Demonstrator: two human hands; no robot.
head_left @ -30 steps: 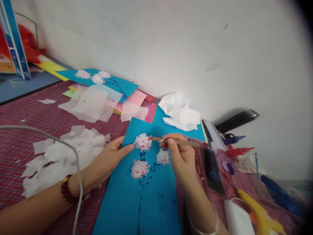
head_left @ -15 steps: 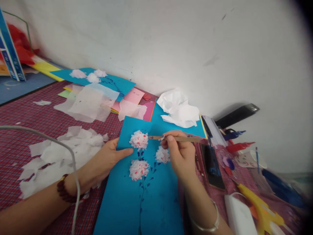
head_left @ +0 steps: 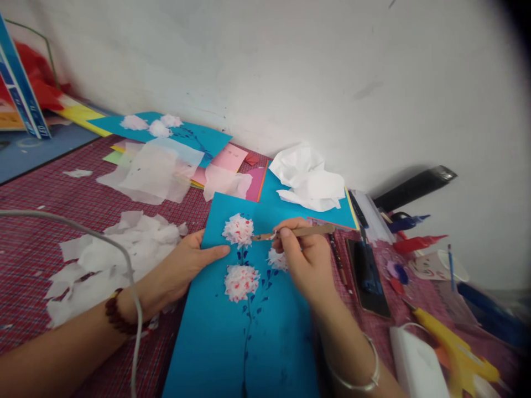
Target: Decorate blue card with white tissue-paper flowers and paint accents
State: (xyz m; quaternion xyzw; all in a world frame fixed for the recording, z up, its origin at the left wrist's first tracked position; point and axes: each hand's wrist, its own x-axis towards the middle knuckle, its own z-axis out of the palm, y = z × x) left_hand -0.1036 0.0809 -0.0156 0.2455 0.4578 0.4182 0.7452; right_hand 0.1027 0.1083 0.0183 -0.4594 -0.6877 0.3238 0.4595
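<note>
1. Compared with half a second ago, the stick has another tilt: its back end is now higher than its tip. The right hand now also hides more of the right flower.
2. The right hand reaches in from the lower right, its back facing up. Its thumb and fingers are pinched together around the stick.
3. The left hand comes from the lower left. Its thumb presses on the blue paper, and the other fingers, partly hidden, grip the left edge from beneath.
4. The upper flower is just beyond the left thumb. The stick's tip lies at its right edge; I cannot tell if they touch. The lower flower is nearer than this thumb.
5. To the left of the left fingers lie white scraps; to the right of the right fingers, a phone.
6. Farther than the right fingers, crumpled white paper rests on another blue sheet.
</note>
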